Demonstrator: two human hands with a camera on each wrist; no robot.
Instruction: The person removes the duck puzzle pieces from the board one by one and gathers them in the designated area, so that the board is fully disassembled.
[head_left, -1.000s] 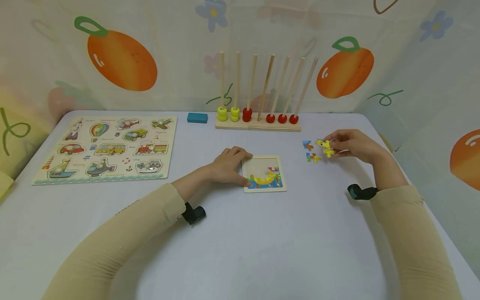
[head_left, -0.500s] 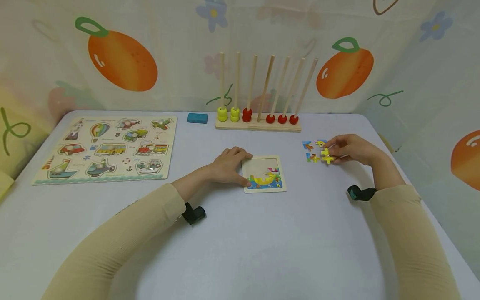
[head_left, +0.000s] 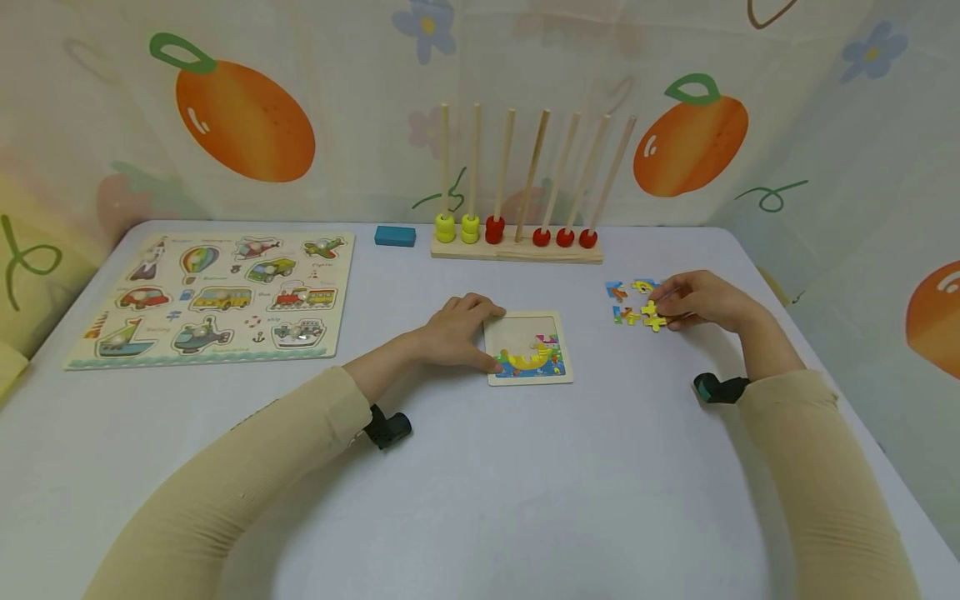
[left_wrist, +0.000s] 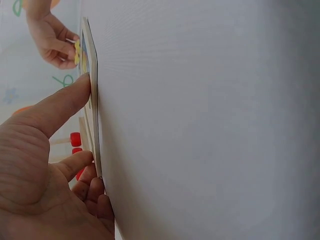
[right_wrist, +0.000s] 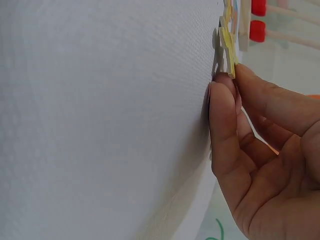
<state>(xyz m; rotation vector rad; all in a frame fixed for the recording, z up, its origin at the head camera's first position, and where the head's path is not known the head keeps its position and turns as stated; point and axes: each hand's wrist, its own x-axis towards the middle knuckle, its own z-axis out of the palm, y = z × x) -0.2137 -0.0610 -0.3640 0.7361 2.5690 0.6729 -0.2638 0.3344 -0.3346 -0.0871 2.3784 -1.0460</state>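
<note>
At mid-table lies a small wooden jigsaw tray (head_left: 517, 327), its lower part filled with yellow and blue pieces. My left hand (head_left: 453, 333) holds the tray by its left side, thumb at the near corner and forefinger at the far one; the left wrist view shows the thumb (left_wrist: 70, 100) on the tray's edge. To the right, my right hand (head_left: 701, 300) pinches a yellow jigsaw piece (head_left: 653, 316) between thumb and fingers. In the right wrist view this piece (right_wrist: 228, 50) is tilted just off the cloth. Several loose pieces (head_left: 616, 291) lie beside it.
A vehicle peg puzzle board (head_left: 225, 321) lies at the left. Along the back are a blue block (head_left: 394, 237) and a wooden bead rack (head_left: 517, 250) with tall rods and red and yellow-green beads. A printed curtain (head_left: 345, 100) hangs behind the table.
My right hand has moved slightly towards me and brought the yellow piece down, below the loose piece with the yellow head. My left hand and the tray stay where they were.
</note>
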